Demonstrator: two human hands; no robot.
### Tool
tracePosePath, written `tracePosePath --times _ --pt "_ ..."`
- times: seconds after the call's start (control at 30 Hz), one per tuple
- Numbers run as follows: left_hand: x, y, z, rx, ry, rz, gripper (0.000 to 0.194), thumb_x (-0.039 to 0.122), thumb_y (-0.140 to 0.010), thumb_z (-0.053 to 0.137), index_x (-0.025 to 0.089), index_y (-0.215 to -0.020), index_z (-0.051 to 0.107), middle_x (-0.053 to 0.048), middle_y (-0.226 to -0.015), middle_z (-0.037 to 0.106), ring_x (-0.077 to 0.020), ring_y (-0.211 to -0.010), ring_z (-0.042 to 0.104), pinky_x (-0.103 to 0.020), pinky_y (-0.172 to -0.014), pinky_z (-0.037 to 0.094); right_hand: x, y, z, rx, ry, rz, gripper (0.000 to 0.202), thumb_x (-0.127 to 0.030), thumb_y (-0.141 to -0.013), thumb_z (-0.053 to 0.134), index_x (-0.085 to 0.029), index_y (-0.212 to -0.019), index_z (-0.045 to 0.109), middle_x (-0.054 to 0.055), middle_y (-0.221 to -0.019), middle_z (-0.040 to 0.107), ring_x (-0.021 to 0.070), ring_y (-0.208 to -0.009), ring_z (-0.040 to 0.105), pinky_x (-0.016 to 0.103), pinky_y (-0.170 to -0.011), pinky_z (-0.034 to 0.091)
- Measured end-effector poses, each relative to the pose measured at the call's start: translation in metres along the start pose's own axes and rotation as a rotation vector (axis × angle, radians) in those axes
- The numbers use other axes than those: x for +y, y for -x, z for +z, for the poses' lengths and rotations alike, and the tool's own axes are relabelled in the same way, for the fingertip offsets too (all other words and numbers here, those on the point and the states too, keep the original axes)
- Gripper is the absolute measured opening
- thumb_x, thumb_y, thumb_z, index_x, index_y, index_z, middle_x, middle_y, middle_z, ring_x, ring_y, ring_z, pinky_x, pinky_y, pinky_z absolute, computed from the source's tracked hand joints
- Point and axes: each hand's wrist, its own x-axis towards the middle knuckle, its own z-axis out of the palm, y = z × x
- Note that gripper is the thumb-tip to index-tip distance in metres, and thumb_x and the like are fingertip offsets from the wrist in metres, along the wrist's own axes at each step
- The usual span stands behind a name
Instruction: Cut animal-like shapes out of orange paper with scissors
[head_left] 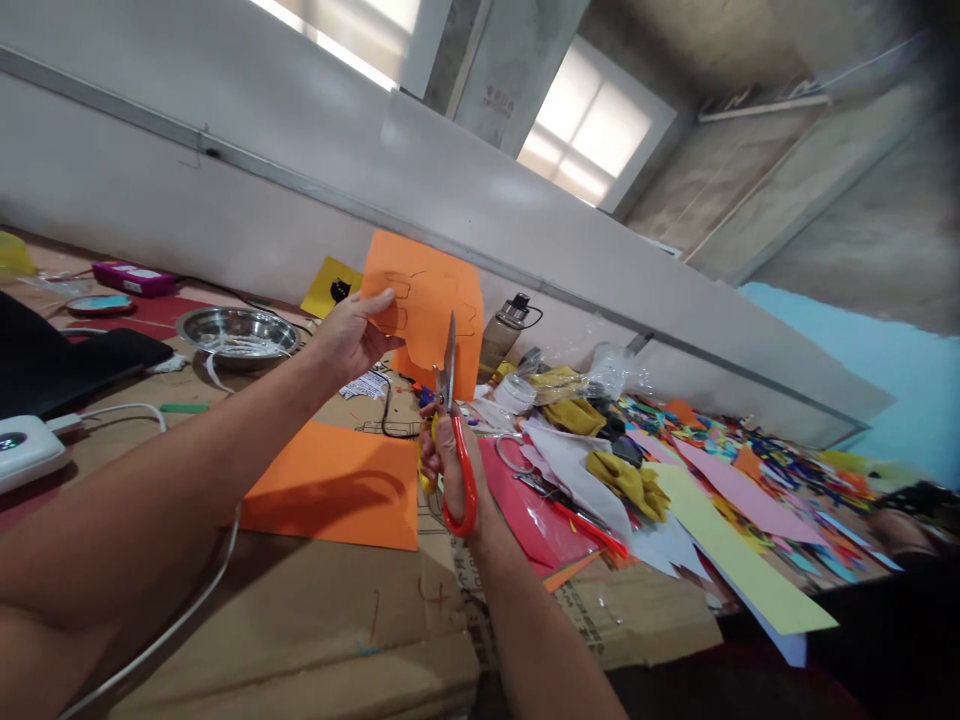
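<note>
My left hand [358,335] pinches the left edge of an orange paper sheet [424,290], held upright above the table. Dark outlines are drawn on the sheet, and its lower part has a cut edge. My right hand [450,462] grips red-handled scissors [463,490] with the fingers through the handles. The scissor blades are parted and point upward at the sheet's lower right part; whether paper lies between them I cannot tell. Below the hands, another orange sheet [337,490] lies flat on the cardboard-covered table [300,610].
A metal bowl [238,335] and a white cable [199,610] are on the left. Behind the sheet stands a bottle [504,335]. To the right lie a second pair of scissors [577,515], yellow cloth [630,485], a pale yellow strip [739,545] and heaped paper scraps [795,490].
</note>
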Motion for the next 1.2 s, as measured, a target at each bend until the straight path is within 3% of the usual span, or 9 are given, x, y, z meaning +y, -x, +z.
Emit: tracePosePath --times 0.13,0.37,0.47,0.73,0.93,1.2 --pt "-0.001 0.001 0.000 -0.005 -0.004 0.005 0.015 0.014 -0.086 0.067 0.016 -0.100 0.069 -0.008 -0.095 0.079 -0.0232 -0.090 0.077 -0.040 -0.081 0.063 0.000 -0.001 0.001 -0.023 -0.057 -0.046 0.058 -0.076 -0.079 0.062 -0.024 -0.103 0.053 -0.007 -0.067 0.038 0.0074 -0.051 0.031 0.021 -0.047 0.025" --pt "-0.005 0.012 0.006 -0.062 0.005 -0.082 0.013 0.024 -0.090 0.064 0.013 -0.094 0.071 -0.012 -0.089 0.079 -0.0243 -0.086 0.077 -0.039 -0.082 0.063 0.002 -0.004 0.001 -0.013 -0.139 0.014 0.062 -0.076 -0.074 0.067 -0.023 -0.102 0.052 -0.009 -0.065 0.038 0.0062 -0.050 0.030 0.020 -0.047 0.025" --pt "-0.013 0.016 0.010 -0.091 -0.012 -0.093 0.013 0.017 -0.089 0.063 0.012 -0.096 0.072 -0.012 -0.090 0.079 -0.0222 -0.083 0.076 -0.039 -0.085 0.062 0.001 -0.004 0.000 0.014 -0.119 0.010 0.067 -0.080 -0.072 0.066 -0.022 -0.103 0.053 -0.008 -0.065 0.039 0.0064 -0.050 0.030 0.020 -0.046 0.025" --pt "-0.021 0.014 0.010 -0.021 -0.013 -0.023 0.013 0.010 -0.085 0.068 0.015 -0.096 0.070 -0.007 -0.090 0.079 -0.0180 -0.078 0.075 -0.037 -0.084 0.062 -0.003 -0.004 0.000 -0.002 -0.119 -0.012 0.069 -0.082 -0.069 0.067 -0.023 -0.103 0.054 -0.006 -0.069 0.041 0.0095 -0.055 0.034 0.023 -0.049 0.029" --pt "-0.018 0.015 0.010 -0.040 -0.046 -0.001 0.022 0.012 -0.081 0.072 0.016 -0.102 0.071 -0.008 -0.096 0.079 -0.0222 -0.092 0.075 -0.040 -0.088 0.062 -0.001 -0.006 -0.006 -0.028 -0.088 -0.025 0.065 -0.081 -0.072 0.065 -0.024 -0.103 0.057 -0.004 -0.069 0.044 0.0112 -0.056 0.037 0.025 -0.051 0.033" --pt "-0.015 0.018 0.013 -0.063 -0.078 0.101 0.016 0.016 -0.082 0.073 0.017 -0.098 0.072 -0.008 -0.106 0.078 -0.0263 -0.108 0.071 -0.041 -0.091 0.061 0.003 -0.005 -0.009 -0.033 -0.110 -0.020 0.063 -0.078 -0.076 0.066 -0.024 -0.107 0.059 -0.003 -0.074 0.046 0.0101 -0.060 0.039 0.023 -0.054 0.034"
